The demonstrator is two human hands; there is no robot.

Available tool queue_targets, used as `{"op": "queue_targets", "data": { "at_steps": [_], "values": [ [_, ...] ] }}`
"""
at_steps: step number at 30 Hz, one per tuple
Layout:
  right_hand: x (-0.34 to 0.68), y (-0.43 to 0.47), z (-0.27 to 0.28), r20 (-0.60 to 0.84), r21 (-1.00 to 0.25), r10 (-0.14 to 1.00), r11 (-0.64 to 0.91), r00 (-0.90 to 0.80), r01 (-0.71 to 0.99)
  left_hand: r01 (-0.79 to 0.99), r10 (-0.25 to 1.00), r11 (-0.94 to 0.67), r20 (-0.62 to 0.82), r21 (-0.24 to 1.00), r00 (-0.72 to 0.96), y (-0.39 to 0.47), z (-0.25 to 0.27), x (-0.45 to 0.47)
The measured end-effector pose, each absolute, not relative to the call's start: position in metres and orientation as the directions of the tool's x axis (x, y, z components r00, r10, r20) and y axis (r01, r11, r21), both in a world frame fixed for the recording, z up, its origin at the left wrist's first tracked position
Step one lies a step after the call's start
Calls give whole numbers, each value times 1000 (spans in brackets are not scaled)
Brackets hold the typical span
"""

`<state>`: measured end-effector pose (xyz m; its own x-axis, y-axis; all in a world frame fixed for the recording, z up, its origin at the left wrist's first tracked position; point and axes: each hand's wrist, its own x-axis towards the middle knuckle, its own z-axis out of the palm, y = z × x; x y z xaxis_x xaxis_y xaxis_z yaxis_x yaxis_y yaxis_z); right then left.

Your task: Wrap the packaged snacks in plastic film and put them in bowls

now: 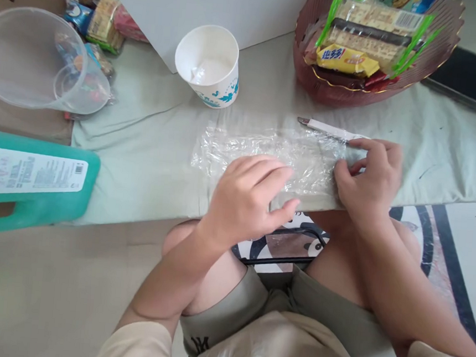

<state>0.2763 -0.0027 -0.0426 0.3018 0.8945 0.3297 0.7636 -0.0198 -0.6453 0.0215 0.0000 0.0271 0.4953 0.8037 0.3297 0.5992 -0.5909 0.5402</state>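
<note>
A crinkled sheet of clear plastic film [261, 147] lies spread along the front of the cloth-covered table. My left hand [253, 194] hovers over its near edge, fingers curved and thumb held apart, with nothing visible in it. At the film's right end, my right hand [369, 179] has its thumb and fingertips on the edge of the plastic, holding it. Just behind that end lies a slim white utility knife [329, 129], its tip pointing left; the right index finger is close to its near end. A paper cup [214, 71] with some clear plastic inside stands behind the film.
A pink, gold-rimmed bowl [312, 88] of packaged snacks stands at the back right, beside a dark flat object [475, 80]. On the left are a clear plastic measuring cup [31, 60], bagged snacks [105, 25] and a teal jug [52, 206]. A white panel [195, 0] rises behind.
</note>
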Motion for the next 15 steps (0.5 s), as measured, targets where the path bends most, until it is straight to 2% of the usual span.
{"op": "queue_targets", "data": {
  "at_steps": [3,6,11,13,15],
  "values": [
    [278,-3,-43,361,-645,878,-9,316,764,677,805,-497,-2,542,593,12,7,22],
    [278,-2,-41,336,-675,881,-21,333,737,752,792,-429,-191,501,579,24,-4,5],
    [279,0,-37,336,-663,873,-48,354,747,770,725,-506,-291,388,624,3,6,6],
    [281,-1,-37,353,-667,858,-49,374,743,757,712,-569,-268,321,649,-13,10,19],
    [285,-2,-38,308,-730,866,-51,394,682,719,694,-639,-196,275,692,-24,12,32]
  ]
}}
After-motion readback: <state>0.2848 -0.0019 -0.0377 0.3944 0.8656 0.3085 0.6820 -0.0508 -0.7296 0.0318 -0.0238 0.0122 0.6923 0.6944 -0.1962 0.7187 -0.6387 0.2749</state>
